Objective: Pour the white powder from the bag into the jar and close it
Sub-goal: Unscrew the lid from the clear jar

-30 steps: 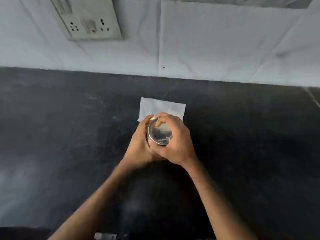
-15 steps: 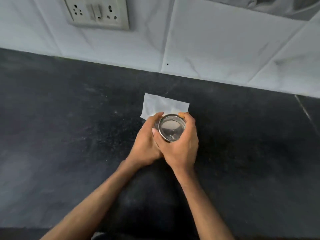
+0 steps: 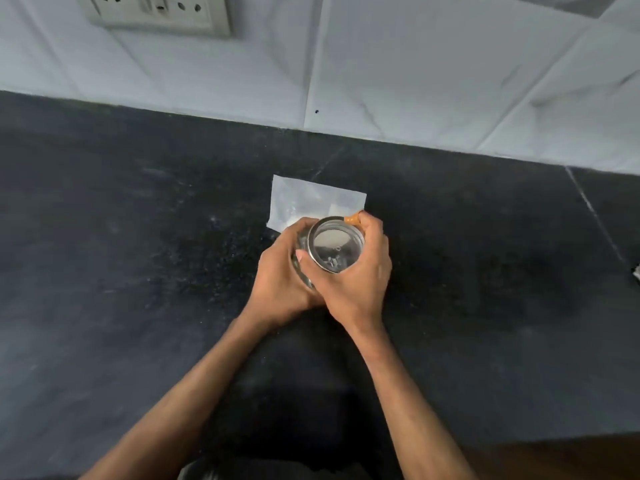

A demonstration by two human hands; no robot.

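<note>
A small glass jar (image 3: 304, 271) with a shiny metal lid (image 3: 335, 245) stands on the black countertop (image 3: 138, 271) in the middle of the view. My left hand (image 3: 280, 275) wraps round the jar's body from the left. My right hand (image 3: 360, 271) grips the lid from the right, fingers curled over its rim. An orange bit (image 3: 353, 218) shows at the lid's far edge by my fingertips. Behind the jar a flat clear bag with white powder (image 3: 311, 200) lies on the counter, its near edge hidden by the jar and my hands.
A white tiled wall (image 3: 415, 81) rises behind the counter, with a switch and socket plate (image 3: 156, 10) at the top left. A small pale object (image 3: 636, 271) peeks in at the right edge. A brown strip (image 3: 554, 459) shows at the bottom right.
My right hand has shifted from on top of the lid to its right side, leaving the lid's face uncovered. The view has tilted down a little; jar and bag stay in place.
</note>
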